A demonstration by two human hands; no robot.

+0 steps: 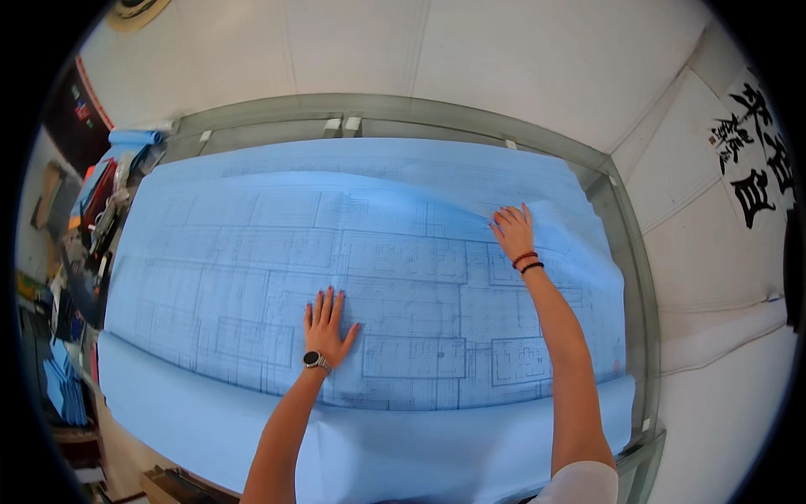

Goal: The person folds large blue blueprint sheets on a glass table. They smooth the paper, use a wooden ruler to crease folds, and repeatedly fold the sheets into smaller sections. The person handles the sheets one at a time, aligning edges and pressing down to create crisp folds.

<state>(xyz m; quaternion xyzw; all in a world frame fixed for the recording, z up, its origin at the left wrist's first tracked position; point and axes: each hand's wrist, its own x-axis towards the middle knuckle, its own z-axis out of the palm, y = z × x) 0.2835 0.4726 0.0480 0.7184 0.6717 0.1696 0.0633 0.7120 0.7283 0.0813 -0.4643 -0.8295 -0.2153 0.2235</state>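
A large blue sheet of printed line drawings, a blueprint [403, 307], lies across a glass-topped table [631, 252]. My left hand [328, 332] rests flat near the sheet's lower middle, fingers spread, with a round watch [314, 359] on the wrist. Farther up and to the right, my right hand [514, 232] lies on the paper beside a raised ripple, its fingers apart. Two beaded bracelets [526, 262] circle that wrist. The ripple [453, 206] runs leftward from the right hand along the upper part. Plain blue paper [386, 437] curls over at the near edge.
Pale wall panels [495, 67] border the table's far side. Clutter [99, 206] and a blue paper roll [134, 137] crowd the left end. Folded blue papers [65, 386] sit lower left. Large black brush characters [751, 197] hang at right. A straw hat [134, 13] shows top left.
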